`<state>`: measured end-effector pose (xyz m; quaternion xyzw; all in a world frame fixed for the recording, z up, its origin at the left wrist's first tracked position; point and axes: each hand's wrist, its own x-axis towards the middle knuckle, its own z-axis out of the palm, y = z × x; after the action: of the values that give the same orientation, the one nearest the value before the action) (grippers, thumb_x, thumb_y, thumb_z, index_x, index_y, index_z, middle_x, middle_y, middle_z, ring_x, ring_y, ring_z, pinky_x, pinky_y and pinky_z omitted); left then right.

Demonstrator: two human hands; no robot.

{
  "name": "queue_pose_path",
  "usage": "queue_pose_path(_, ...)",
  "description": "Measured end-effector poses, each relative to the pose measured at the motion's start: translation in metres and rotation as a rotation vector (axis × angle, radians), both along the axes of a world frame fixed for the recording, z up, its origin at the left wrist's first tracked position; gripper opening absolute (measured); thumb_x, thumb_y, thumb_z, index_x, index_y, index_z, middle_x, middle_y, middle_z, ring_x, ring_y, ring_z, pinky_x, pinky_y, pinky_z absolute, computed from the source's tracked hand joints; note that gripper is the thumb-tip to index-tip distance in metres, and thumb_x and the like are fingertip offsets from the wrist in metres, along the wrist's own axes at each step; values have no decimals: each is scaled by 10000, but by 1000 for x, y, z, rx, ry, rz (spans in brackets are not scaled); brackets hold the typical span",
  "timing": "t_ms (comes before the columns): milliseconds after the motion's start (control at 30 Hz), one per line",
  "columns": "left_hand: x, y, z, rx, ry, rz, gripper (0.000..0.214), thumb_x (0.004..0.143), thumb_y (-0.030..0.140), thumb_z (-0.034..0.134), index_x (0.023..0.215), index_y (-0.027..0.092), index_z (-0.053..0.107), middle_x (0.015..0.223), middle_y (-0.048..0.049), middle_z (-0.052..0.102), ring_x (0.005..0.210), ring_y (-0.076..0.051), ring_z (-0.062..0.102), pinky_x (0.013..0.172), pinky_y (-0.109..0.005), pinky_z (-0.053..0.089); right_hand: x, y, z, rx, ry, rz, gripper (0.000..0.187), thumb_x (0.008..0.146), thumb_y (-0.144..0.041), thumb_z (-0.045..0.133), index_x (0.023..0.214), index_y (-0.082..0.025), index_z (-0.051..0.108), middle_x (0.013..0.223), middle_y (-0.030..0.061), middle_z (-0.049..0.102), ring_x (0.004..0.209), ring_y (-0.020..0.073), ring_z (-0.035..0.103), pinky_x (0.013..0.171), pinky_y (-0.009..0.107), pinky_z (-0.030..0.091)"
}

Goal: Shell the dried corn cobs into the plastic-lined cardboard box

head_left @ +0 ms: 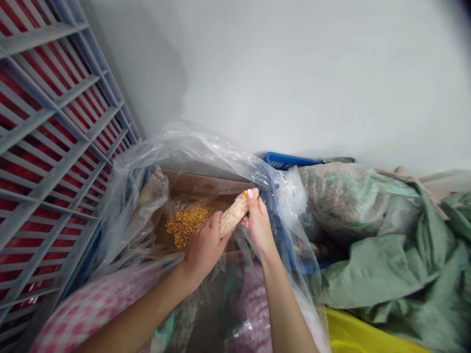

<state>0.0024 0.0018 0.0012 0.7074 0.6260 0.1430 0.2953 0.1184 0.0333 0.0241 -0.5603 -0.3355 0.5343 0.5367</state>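
A nearly bare corn cob (pixel 234 214) is held slantwise between my two hands above a plastic-lined cardboard box (pixel 206 182). My left hand (pixel 206 243) is closed around its lower end. Near the upper end, my right hand (pixel 258 220) presses its thumb where a few yellow kernels show. Something small and dark with a bit of green is partly visible by the right fingers; I cannot make out what it is. Loose corn kernels (pixel 187 224) lie in a pile in the box, left of the cob. One kernel is at the right, against the plastic.
Clear plastic sheeting (pixel 176 139) drapes around the box and over my lap. Slatted crates (pixel 55 103) rise at the left. To the right are a blue basket (pixel 290 161), a stuffed sack (pixel 353 198), green cloth (pixel 386 264) and something yellow (pixel 356 331). A white wall (pixel 294 73) stands behind.
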Motion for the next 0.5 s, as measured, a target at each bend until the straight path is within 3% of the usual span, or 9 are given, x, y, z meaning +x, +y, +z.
queue_pose_path(200,0,-1,5,-67,-151,32,437,800,516,393,1064,175,460,931,-128,633,820,-284,612,664,-328,411,2,-5,-7,80,-63,47,310,716,-487,554,881,-225,532,639,-47,470,480,60,381,413,181,309)
queue_pose_path(300,-4,4,11,-46,-435,-91,435,807,480,415,1131,190,433,1072,-101,591,956,-241,564,787,-324,407,3,-5,-3,89,-14,0,322,698,-481,559,890,-224,537,673,-34,513,500,72,396,404,186,276)
queue_pose_path(367,-7,8,15,-114,-652,-207,402,817,431,426,1149,203,429,1124,-68,565,1004,-200,532,841,-297,395,5,-5,2,115,17,-29,335,683,-507,544,846,-214,540,655,-31,514,501,79,398,396,191,251)
queue_pose_path(500,-8,10,19,-260,-831,-263,368,763,412,521,1055,192,477,989,-22,585,904,-166,539,792,-258,416,11,-4,8,221,42,47,466,697,-635,428,818,-204,558,716,-3,541,483,78,375,384,207,208)
